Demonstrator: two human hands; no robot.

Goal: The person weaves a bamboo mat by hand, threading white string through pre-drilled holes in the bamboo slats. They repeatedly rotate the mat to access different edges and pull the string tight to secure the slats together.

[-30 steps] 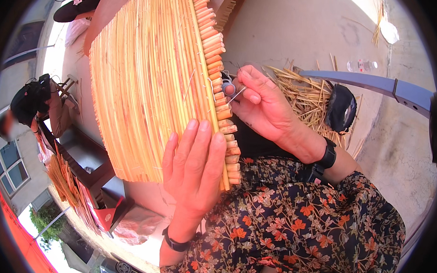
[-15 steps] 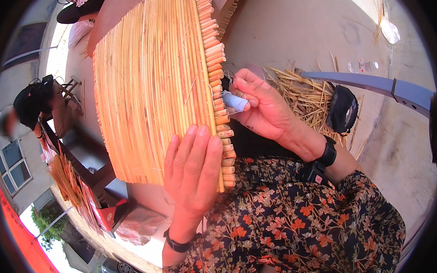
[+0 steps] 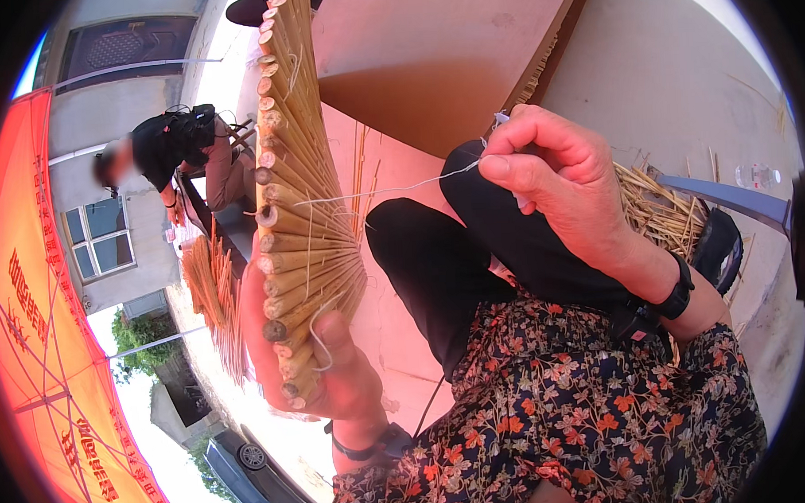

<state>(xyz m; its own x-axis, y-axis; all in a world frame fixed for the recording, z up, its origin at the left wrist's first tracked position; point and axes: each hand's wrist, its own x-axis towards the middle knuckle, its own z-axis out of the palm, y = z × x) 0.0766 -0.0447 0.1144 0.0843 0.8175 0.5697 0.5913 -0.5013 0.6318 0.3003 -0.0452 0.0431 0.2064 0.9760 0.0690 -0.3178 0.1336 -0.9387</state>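
A mat of straw-coloured reed stalks (image 3: 287, 242) stands tipped up on edge, its row of cut stalk ends facing me. My left hand (image 3: 346, 373) grips its near end, thumb on the right side and fingers behind on the left. A white thread (image 3: 400, 189) runs from the stalks to my right hand (image 3: 564, 179), raised to the right of the mat, thumb and forefinger pinched on it. Something pale shows beside those fingers, mostly hidden by the hand. A loose loop of thread (image 3: 315, 330) hangs by my left thumb.
Beneath the mat are my dark-trousered knees (image 3: 412, 260) and a pinkish board (image 3: 441, 73). Cut straw (image 3: 663, 211) lies on the floor at right, beside a grey metal bar (image 3: 729, 200) and a plastic bottle (image 3: 759, 176). Another person (image 3: 182, 153) bends over work at far left, near bundled stalks (image 3: 213, 280).
The mat has gone from lying face up to standing on edge, with my left hand now gripping its end. My right hand has moved right, away from the mat, drawing the thread out.
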